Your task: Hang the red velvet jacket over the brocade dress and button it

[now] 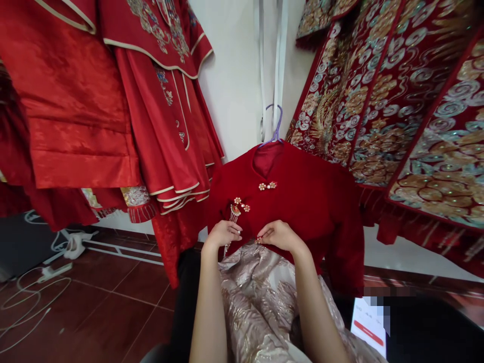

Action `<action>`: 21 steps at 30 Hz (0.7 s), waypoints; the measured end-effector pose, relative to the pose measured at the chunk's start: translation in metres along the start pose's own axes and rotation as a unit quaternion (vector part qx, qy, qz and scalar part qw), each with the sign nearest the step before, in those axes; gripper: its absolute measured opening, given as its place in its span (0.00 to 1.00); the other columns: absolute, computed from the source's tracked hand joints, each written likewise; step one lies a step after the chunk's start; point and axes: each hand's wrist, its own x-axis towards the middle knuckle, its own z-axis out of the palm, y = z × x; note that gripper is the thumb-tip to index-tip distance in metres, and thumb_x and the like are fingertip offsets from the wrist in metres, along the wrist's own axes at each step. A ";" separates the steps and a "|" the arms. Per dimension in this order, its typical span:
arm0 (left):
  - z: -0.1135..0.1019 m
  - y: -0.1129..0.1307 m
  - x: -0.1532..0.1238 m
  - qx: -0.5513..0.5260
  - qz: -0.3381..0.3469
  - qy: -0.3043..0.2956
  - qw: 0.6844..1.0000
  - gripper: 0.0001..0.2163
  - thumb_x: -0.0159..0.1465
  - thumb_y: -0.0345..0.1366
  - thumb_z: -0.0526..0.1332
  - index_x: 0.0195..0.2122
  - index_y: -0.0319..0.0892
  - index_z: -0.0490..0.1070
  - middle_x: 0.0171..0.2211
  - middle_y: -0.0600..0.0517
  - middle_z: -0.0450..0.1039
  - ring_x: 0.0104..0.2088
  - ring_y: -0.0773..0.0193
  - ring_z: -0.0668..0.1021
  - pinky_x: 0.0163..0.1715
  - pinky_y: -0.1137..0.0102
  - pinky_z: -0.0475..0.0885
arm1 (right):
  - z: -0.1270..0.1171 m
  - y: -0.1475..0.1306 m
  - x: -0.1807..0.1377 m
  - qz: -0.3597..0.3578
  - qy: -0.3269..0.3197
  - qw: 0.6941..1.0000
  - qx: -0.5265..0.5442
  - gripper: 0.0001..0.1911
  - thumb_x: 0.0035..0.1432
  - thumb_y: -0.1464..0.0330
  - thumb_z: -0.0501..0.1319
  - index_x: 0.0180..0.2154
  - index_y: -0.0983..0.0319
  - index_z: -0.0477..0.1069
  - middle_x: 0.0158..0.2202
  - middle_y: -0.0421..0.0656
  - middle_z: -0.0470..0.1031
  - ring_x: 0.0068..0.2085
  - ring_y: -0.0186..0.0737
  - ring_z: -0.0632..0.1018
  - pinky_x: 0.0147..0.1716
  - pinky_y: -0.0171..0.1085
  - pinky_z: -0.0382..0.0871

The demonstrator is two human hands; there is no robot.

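Note:
A dark red velvet jacket (302,201) hangs in front of me on a purple hanger (275,123). It has pearl knot buttons (267,186) at the collar and a tasselled ornament (235,212) on the chest. My left hand (223,233) pinches the jacket's lower front edge, fingers curled. My right hand (278,235) grips the same hem just to the right, fingers closed on the fabric near a small button. Below the hem lies a pale pink and gold brocade skirt (260,297), between my forearms.
Red satin garments (113,101) hang at the left. Heavily embroidered red robes (397,101) hang at the right. A white wall (238,75) is behind. White cables and a power strip (53,272) lie on the red tiled floor at the left. A phone screen (368,322) glows lower right.

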 end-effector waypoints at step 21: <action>0.001 -0.001 0.004 -0.030 -0.004 0.079 0.996 0.09 0.46 0.25 0.66 0.31 0.37 0.76 0.28 0.49 0.80 0.34 0.62 0.81 0.37 0.72 0.74 | 0.056 -0.017 0.024 -0.088 0.170 0.981 -0.029 0.07 0.51 0.75 0.62 0.32 0.62 0.77 0.31 0.41 0.80 0.32 0.34 0.79 0.37 0.31 0.72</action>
